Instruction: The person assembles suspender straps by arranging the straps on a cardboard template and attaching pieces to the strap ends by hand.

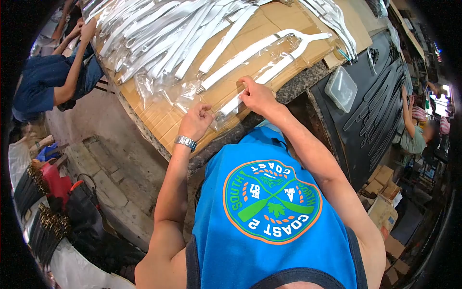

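The right hand (260,100) pinches narrowly on the lower leg of the white forked strap (274,70), while the left hand (195,123) has its fingers curled in beside that leg's metal clip (220,115); from where I stand, glare on the clear film (178,94) keeps me from telling whether those fingers hold anything. The strap lies on the cardboard (284,19) near the table edge (298,83), its two legs side by side and its fork pointing away to the right. A sharp pull could snag the clip in the film and tear it, or twist the leg. The watch (186,142) might catch loose film too. Farther out, the heap of white straps (168,38) sits near enough that a sideways drag could tangle the upper leg with its strays.
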Action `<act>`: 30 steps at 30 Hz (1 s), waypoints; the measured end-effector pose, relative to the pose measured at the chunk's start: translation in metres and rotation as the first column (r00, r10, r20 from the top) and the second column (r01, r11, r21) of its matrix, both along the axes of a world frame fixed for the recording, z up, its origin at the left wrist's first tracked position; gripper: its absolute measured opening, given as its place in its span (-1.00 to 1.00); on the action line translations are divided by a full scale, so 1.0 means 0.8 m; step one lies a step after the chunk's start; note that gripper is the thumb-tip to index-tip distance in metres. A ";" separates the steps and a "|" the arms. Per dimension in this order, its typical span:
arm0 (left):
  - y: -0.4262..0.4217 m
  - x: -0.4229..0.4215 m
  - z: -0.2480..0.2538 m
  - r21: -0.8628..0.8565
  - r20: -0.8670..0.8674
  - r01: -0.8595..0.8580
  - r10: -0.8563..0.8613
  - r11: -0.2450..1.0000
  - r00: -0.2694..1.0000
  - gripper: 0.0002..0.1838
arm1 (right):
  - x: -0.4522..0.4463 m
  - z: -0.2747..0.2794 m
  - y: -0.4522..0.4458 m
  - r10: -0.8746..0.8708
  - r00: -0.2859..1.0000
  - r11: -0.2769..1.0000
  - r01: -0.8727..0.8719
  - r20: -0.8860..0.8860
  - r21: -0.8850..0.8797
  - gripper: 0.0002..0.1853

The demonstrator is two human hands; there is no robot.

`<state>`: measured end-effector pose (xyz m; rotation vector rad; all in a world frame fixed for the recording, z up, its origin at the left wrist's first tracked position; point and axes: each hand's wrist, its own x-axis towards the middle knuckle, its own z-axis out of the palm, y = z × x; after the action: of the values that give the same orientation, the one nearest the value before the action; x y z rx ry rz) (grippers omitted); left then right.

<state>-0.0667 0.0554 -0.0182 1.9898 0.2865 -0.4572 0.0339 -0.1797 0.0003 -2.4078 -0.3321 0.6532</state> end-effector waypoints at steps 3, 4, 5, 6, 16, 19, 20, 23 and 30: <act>0.001 -0.001 -0.004 0.030 0.009 0.025 -0.026 0.999 1.000 -0.61 | 0.001 -0.001 0.003 -0.008 1.000 1.000 0.008 -0.001 -0.029 -0.48; 0.001 0.000 -0.003 0.031 0.012 0.028 -0.028 0.999 1.000 -0.62 | 0.002 0.000 0.003 -0.003 1.000 1.000 0.003 -0.001 -0.027 -0.48; 0.001 0.000 -0.001 0.031 0.016 0.030 -0.031 0.999 0.999 -0.64 | 0.001 0.000 0.003 0.002 1.000 1.000 -0.002 0.000 -0.026 -0.48; 0.001 -0.001 0.001 0.032 0.020 0.033 -0.034 0.999 0.999 -0.65 | 0.002 0.008 0.005 0.006 1.000 1.000 -0.006 0.002 -0.023 -0.47; 0.003 -0.018 0.004 -0.060 -0.003 -0.047 0.047 0.997 0.999 -0.64 | 0.000 0.016 0.015 0.049 0.998 0.999 -0.049 -0.027 0.004 -0.54; 0.000 -0.022 -0.003 -0.091 -0.004 -0.089 0.089 0.992 0.996 -0.67 | 0.000 0.006 0.014 0.047 0.999 0.999 -0.047 -0.006 -0.001 -0.54; -0.001 -0.023 -0.004 -0.099 -0.013 -0.098 0.097 0.990 0.995 -0.67 | -0.001 0.004 0.014 0.047 0.999 0.999 -0.047 0.001 -0.006 -0.53; -0.002 -0.025 -0.006 -0.129 -0.043 -0.115 0.110 0.985 0.993 -0.68 | -0.004 0.004 0.016 0.037 0.999 0.999 -0.037 0.008 0.001 -0.54; -0.007 -0.033 -0.008 -0.077 0.029 -0.133 0.136 0.988 0.990 -0.63 | -0.010 0.000 0.018 0.052 0.998 0.998 -0.051 0.047 -0.023 -0.57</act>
<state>-0.0933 0.0497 -0.0248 1.8900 0.3744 -0.3426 0.0262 -0.1653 0.0006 -2.4458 -0.4096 0.6260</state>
